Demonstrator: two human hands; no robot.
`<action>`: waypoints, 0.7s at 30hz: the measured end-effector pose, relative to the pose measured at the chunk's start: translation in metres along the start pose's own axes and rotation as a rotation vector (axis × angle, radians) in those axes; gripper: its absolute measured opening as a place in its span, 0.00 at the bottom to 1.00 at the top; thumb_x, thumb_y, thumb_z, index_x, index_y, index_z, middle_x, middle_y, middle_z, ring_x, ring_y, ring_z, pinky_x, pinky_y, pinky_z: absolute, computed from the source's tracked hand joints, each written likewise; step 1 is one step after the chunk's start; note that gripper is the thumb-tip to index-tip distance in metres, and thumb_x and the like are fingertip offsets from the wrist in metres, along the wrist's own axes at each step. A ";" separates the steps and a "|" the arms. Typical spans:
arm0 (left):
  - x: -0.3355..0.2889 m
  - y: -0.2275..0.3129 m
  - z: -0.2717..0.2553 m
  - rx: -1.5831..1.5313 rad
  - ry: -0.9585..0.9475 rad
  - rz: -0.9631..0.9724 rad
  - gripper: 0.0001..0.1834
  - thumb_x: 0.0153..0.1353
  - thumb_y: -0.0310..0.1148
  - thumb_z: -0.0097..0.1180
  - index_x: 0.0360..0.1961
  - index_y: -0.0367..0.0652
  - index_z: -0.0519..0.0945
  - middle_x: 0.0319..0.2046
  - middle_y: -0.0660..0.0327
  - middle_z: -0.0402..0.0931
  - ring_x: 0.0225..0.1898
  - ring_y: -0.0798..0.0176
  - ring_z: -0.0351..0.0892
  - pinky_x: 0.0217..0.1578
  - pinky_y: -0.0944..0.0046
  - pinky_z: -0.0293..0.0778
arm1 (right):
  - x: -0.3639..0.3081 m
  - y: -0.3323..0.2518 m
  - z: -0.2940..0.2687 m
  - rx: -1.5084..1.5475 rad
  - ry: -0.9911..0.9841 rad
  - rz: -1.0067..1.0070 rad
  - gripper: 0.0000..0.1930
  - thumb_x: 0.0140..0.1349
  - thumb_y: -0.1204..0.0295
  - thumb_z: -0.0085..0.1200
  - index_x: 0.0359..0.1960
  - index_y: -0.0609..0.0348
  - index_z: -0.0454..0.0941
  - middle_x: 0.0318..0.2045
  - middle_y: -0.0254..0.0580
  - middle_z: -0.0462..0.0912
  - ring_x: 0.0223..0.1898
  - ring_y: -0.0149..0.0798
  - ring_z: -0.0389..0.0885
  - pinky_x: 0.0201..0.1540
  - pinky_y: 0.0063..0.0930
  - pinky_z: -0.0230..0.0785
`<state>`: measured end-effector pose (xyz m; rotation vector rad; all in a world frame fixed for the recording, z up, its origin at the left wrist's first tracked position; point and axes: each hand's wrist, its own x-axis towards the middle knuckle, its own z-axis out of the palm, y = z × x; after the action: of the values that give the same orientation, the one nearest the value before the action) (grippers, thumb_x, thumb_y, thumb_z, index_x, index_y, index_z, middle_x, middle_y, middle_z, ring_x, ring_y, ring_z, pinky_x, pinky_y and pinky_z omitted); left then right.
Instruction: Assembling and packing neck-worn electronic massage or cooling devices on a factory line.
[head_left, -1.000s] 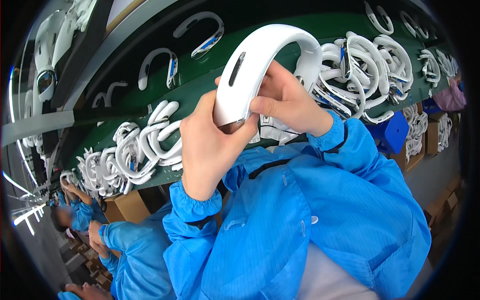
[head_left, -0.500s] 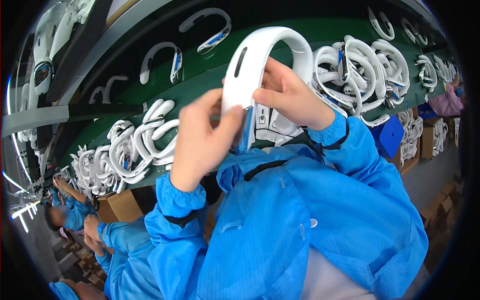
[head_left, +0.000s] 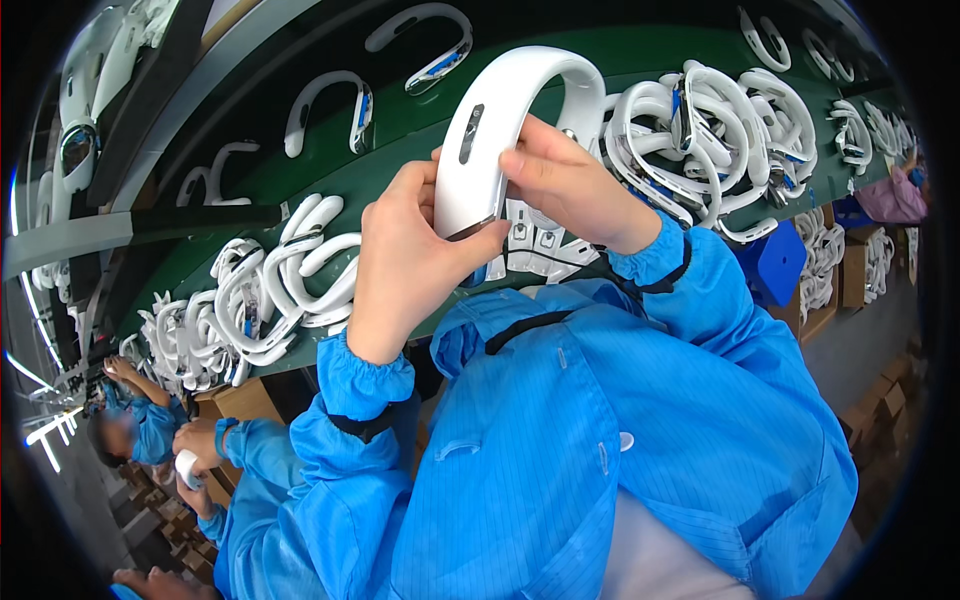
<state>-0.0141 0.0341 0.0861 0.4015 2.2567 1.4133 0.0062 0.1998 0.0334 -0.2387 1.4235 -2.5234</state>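
Between both hands I hold up a white curved neckband device (head_left: 487,137), a C-shaped band with a dark slot panel on its wide face. My left hand (head_left: 415,240) is closed on its lower end, the thumb across the bottom edge. The fingers of my right hand (head_left: 575,185) wrap round the inner side, the thumb pressing the band's edge. My fingertips behind the band are hidden. Just below and behind it, white housing parts (head_left: 537,245) with a dark cable lie at the bench edge.
A pile of white neckbands (head_left: 700,140) lies right on the green bench (head_left: 410,130); another heap (head_left: 265,290) lies left. Single bands (head_left: 335,110) stand further back. A blue stool (head_left: 775,262) is at the right. A co-worker's hand (head_left: 200,445) holds a white part at lower left.
The neckband has turned slightly in my hands and moved a little left and up. Its blue-filmed end has passed out of sight behind my left hand. The co-worker's hand now shows a white part.
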 end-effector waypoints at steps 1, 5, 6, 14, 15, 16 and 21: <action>0.000 -0.001 0.003 -0.012 0.019 0.013 0.25 0.43 0.23 0.63 0.43 0.29 0.68 0.32 0.55 0.77 0.33 0.67 0.78 0.34 0.71 0.75 | 0.000 -0.001 0.001 0.059 0.050 0.064 0.26 0.64 0.65 0.46 0.61 0.59 0.55 0.50 0.41 0.69 0.53 0.37 0.68 0.56 0.31 0.61; 0.004 -0.013 0.023 -0.057 0.086 -0.004 0.26 0.41 0.20 0.63 0.43 0.29 0.67 0.32 0.53 0.76 0.32 0.64 0.79 0.31 0.69 0.76 | 0.002 0.008 0.000 0.143 0.106 0.070 0.22 0.66 0.64 0.40 0.59 0.60 0.58 0.51 0.42 0.70 0.51 0.35 0.70 0.55 0.31 0.62; 0.008 -0.025 0.029 -0.274 0.076 0.075 0.24 0.46 0.25 0.60 0.45 0.30 0.66 0.31 0.50 0.76 0.31 0.61 0.79 0.30 0.66 0.77 | 0.004 0.011 -0.001 0.168 0.076 0.052 0.22 0.67 0.63 0.37 0.59 0.61 0.58 0.51 0.43 0.70 0.49 0.35 0.72 0.53 0.31 0.64; 0.018 -0.060 0.055 -1.149 -0.292 -0.262 0.42 0.59 0.65 0.15 0.43 0.35 0.67 0.21 0.47 0.73 0.19 0.51 0.76 0.20 0.60 0.74 | 0.007 0.025 -0.032 -0.022 0.012 0.188 0.25 0.66 0.59 0.36 0.59 0.63 0.58 0.56 0.47 0.67 0.58 0.39 0.64 0.60 0.33 0.53; 0.018 -0.060 0.058 -1.100 -0.229 -0.282 0.42 0.60 0.65 0.14 0.40 0.37 0.68 0.19 0.49 0.72 0.18 0.54 0.75 0.18 0.61 0.72 | 0.005 0.022 -0.032 -0.024 0.017 0.185 0.25 0.66 0.59 0.36 0.59 0.63 0.58 0.56 0.47 0.67 0.58 0.39 0.64 0.60 0.33 0.53; 0.020 -0.057 0.061 -1.001 -0.172 -0.336 0.42 0.60 0.65 0.11 0.39 0.37 0.68 0.19 0.51 0.72 0.16 0.57 0.73 0.18 0.63 0.72 | 0.003 0.018 -0.032 -0.196 0.087 0.178 0.24 0.65 0.60 0.39 0.57 0.65 0.60 0.49 0.46 0.70 0.49 0.36 0.68 0.54 0.32 0.60; 0.028 -0.088 0.078 -0.776 0.009 -0.234 0.40 0.62 0.62 0.13 0.42 0.36 0.67 0.21 0.56 0.72 0.18 0.63 0.73 0.19 0.68 0.71 | -0.002 0.038 -0.028 -0.381 0.133 0.086 0.27 0.59 0.60 0.52 0.50 0.70 0.61 0.32 0.47 0.75 0.20 0.30 0.75 0.14 0.19 0.65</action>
<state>0.0012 0.0689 -0.0289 -0.1204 1.5166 1.9870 0.0053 0.2042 -0.0140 -0.0722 1.9181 -2.2187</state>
